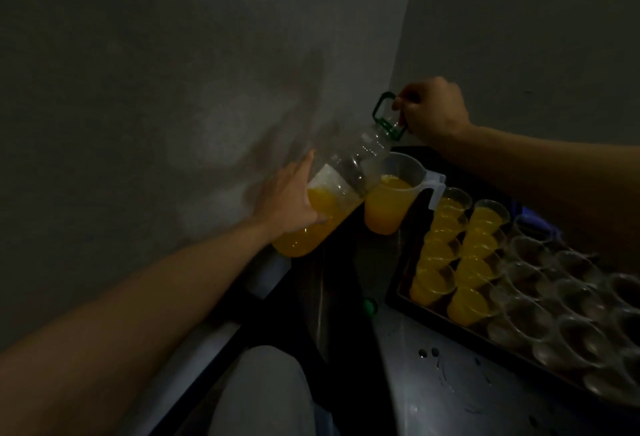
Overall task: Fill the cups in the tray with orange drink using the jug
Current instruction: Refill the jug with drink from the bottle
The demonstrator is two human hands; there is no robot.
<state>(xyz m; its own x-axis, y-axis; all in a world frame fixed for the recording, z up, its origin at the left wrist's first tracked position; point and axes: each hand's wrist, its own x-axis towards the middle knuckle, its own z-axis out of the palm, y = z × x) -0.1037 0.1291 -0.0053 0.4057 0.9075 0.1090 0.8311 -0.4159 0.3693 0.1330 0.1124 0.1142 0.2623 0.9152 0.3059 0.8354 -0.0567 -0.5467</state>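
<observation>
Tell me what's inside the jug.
Orange drink fills the jug well short of its rim. The tilted bottle covers the jug's left side, so anything there is hidden.

No readable text, brand, number or sign in view. Pale label (pixel 331 177) on clear bottle (pixel 362 155) only candidate: scene dim, label blurred, no letters or figures can be made out on it.

Clear glossy plastic — bottle (pixel 346 172), jug (pixel 398 190), cups (pixel 530 283); matt wall (pixel 173 89); smooth metal counter (pixel 450 394) — faintly shiny.
</observation>
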